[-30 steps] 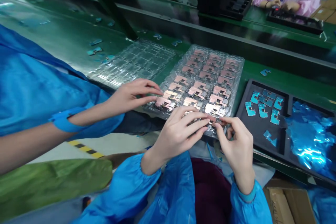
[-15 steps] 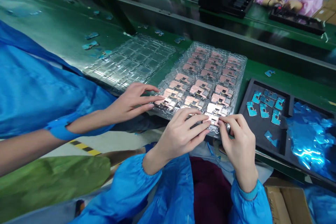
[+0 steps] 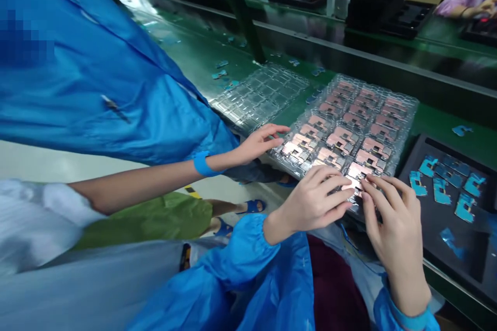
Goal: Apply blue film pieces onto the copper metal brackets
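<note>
A clear plastic tray point(image 3: 404, 108) holds rows of small circuit boards with pinkish copper-coloured faces. My left hand point(image 3: 312, 199) reaches over the tray's near edge, fingers stretched out and tips touching a shiny circuit board point(image 3: 354, 184) in the near right pocket. From the other side, my right hand point(image 3: 399, 222) has its thumb and index finger drawn together at that same board's right edge. The fingertips cover part of the board. Another person's hand point(image 3: 258, 145), with a blue wristband, rests its fingers at the tray's near left corner.
Right of the tray lies a black tray point(image 3: 417, 152) with several blue-filmed boards point(image 3: 441, 190) and a loose film piece point(image 3: 451, 242). An unfilled clear tray point(image 3: 267, 90) lies further left. Black trays point(image 3: 378, 2) are stacked across the bench, where other people work.
My view has swung left, so the trays appear further right and more of the neighbouring person shows. Both my hands stay at the same near right board.
</note>
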`<state>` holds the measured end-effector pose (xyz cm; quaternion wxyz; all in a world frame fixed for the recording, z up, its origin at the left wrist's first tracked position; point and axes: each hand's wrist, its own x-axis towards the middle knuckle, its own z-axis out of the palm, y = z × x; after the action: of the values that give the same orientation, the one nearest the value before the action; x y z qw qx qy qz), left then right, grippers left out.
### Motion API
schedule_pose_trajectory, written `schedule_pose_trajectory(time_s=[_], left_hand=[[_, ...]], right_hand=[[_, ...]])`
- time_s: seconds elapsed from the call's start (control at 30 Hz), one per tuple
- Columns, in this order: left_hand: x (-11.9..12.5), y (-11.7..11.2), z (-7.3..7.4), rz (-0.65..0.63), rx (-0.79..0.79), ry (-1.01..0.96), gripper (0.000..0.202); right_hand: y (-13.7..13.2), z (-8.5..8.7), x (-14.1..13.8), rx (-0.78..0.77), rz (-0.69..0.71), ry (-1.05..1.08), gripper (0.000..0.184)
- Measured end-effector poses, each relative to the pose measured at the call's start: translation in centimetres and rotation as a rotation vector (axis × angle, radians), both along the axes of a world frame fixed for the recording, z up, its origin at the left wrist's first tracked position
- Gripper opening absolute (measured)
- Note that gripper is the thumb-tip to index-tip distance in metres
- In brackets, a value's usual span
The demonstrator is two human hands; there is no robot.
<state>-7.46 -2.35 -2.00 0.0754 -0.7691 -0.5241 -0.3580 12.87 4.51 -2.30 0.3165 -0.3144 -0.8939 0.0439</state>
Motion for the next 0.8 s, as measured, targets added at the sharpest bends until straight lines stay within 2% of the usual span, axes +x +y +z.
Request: schedule_pose_trajectory(time_s=[0.1,0.17,0.3,0.37,0.43,0.67,0.8], left_hand=[[-0.2,-0.3,-0.1,-0.003,0.021,0.000,0.013],[-0.7,-0.8,-0.1,0.039,0.046,-0.027,0.013],[-2.6,-2.4,-0.5,0.335,0.126,-0.072,0.017],[-3.5,-2.9,-0.9,0.481,0.116,-0.040,0.021],[-4.0,-3.2,-1.3,0.558,0.072,0.007,0.024],[-4.4,-2.6,-1.5,0.603,-0.057,0.103,0.028],[-5.5,-2.4,-0.8,0.586,-0.071,0.187,0.028]], right_hand=[[0.0,-0.4,0.1,0.013,-0.008,-0.004,0.023],[-0.1,-0.5,0.1,0.009,-0.021,-0.005,0.024],[-0.3,-0.8,0.1,-0.013,-0.026,0.016,0.028],[-0.4,-0.9,0.1,-0.020,-0.018,0.030,0.031],[-0.4,-1.0,0.0,-0.026,-0.015,0.041,0.033],[-0.8,-0.9,0.2,-0.033,-0.011,0.110,0.047],[-1.1,-0.8,1.1,-0.038,-0.043,0.192,0.046]])
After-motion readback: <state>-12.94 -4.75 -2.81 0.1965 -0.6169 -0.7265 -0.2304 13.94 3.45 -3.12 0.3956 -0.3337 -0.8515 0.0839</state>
